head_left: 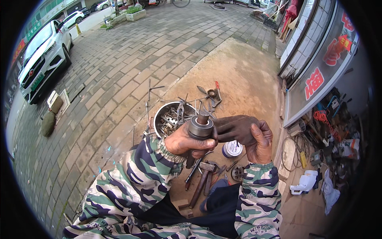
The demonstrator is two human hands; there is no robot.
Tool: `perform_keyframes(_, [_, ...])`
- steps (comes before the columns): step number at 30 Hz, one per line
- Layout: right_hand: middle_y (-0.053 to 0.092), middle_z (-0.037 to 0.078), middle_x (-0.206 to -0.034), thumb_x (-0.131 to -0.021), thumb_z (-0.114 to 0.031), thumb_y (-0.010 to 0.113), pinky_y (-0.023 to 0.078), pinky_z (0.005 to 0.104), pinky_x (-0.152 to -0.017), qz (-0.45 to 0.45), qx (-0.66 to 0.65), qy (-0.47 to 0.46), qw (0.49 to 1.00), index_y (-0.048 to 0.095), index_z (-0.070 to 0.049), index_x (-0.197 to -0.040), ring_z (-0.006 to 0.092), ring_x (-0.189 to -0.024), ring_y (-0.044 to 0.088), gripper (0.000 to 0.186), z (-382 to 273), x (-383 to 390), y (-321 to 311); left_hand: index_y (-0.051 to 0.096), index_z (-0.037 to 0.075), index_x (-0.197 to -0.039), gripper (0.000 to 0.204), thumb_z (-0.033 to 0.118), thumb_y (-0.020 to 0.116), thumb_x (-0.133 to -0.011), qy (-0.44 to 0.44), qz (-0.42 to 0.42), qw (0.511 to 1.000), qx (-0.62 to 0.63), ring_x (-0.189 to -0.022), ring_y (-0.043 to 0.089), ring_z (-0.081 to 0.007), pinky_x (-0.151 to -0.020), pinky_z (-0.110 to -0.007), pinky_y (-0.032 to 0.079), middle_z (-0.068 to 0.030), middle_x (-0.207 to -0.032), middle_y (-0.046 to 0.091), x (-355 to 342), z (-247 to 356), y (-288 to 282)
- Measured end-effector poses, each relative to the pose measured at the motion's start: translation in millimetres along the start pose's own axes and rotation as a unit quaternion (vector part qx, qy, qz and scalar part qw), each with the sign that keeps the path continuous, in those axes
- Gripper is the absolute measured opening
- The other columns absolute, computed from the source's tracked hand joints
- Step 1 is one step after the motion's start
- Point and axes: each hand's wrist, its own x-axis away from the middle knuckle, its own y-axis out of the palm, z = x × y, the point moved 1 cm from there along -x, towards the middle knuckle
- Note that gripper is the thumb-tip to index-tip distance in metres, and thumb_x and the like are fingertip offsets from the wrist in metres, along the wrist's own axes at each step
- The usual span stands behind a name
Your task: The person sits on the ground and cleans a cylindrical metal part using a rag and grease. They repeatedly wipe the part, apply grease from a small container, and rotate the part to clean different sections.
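round grey metal part [200,127] | on dark shaft | upright, held aloft

hands 2 [187,141] | metal bowl 1 [159,115] | hammer 1 [203,177] | white car 1 [41,55]

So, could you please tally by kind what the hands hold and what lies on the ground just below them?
Round metal parts on a shaft, held by left hand and right hand: 1
Metal bowls of tools: 1
Hammers: 1
Small round tins: 1
Total: 4
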Motion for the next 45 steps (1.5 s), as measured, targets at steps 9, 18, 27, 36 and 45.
perform_keyframes(9, [0.07,0.015,-0.094,-0.084,0.0,0.071,0.057,0.0361,-0.081,-0.034,0.047,-0.037,0.998,0.064,0.002,-0.096,0.0214,-0.083,0.069,0.014,-8.7,13.9,17.0,0.064,-0.001,-0.117,0.036,0.001,0.077,-0.083,0.039,0.225,0.851,-0.474,-0.1,0.064,-0.0114,-0.09,-0.028,0.053,-0.0067,-0.107,0.071,-16.3,-26.6,-12.4])
perform_keyframes(18, [0.065,0.016,-0.107,-0.075,0.011,0.065,0.05,0.0364,-0.087,-0.211,0.371,-0.173,0.888,0.064,0.001,-0.09,0.0279,-0.099,0.065,0.018,-14.3,26.6,38.7,0.063,-0.002,-0.115,0.038,0.001,0.078,-0.079,-0.033,0.083,0.908,-0.41,-0.094,0.064,-0.0116,-0.085,-0.03,0.053,-0.0076,-0.101,0.072,-15.5,-24.8,-9.5])
perform_keyframes(27, [0.064,0.014,-0.097,-0.065,0.007,0.073,0.055,0.0355,-0.071,-0.246,0.539,-0.254,0.765,0.065,-0.004,-0.098,0.0305,-0.084,0.068,0.036,-9.7,39.1,66.9,0.059,-0.003,-0.119,0.05,0.005,0.079,-0.074,-0.11,-0.101,0.919,-0.364,-0.093,0.063,-0.0148,-0.085,-0.032,0.052,-0.0094,-0.099,0.07,-5.7,-12.8,-3.1])
perform_keyframes(36, [0.061,-0.001,-0.084,-0.083,0.007,0.064,0.046,0.0203,-0.061,-0.063,0.345,-0.002,0.936,0.061,0.0,-0.094,0.0038,-0.074,0.057,0.014,29.9,45.0,46.9,0.056,0.005,-0.111,0.039,0.009,0.066,-0.074,0.028,0.105,0.674,-0.731,-0.08,0.066,-0.0429,-0.067,-0.049,0.053,-0.0164,-0.095,0.065,4.7,-29.9,9.2])
perform_keyframes(45, [0.06,0.014,-0.102,-0.065,0.005,0.071,0.053,0.0325,-0.065,-0.271,0.512,-0.237,0.78,0.067,-0.004,-0.093,0.0291,-0.077,0.063,0.03,13.4,49.2,59.0,0.063,0.002,-0.103,0.029,0.005,0.077,-0.078,0.032,-0.115,0.9,-0.42,-0.066,0.065,-0.0217,-0.06,-0.037,0.05,-0.0082,-0.074,0.068,4.7,-28.4,-20.0])
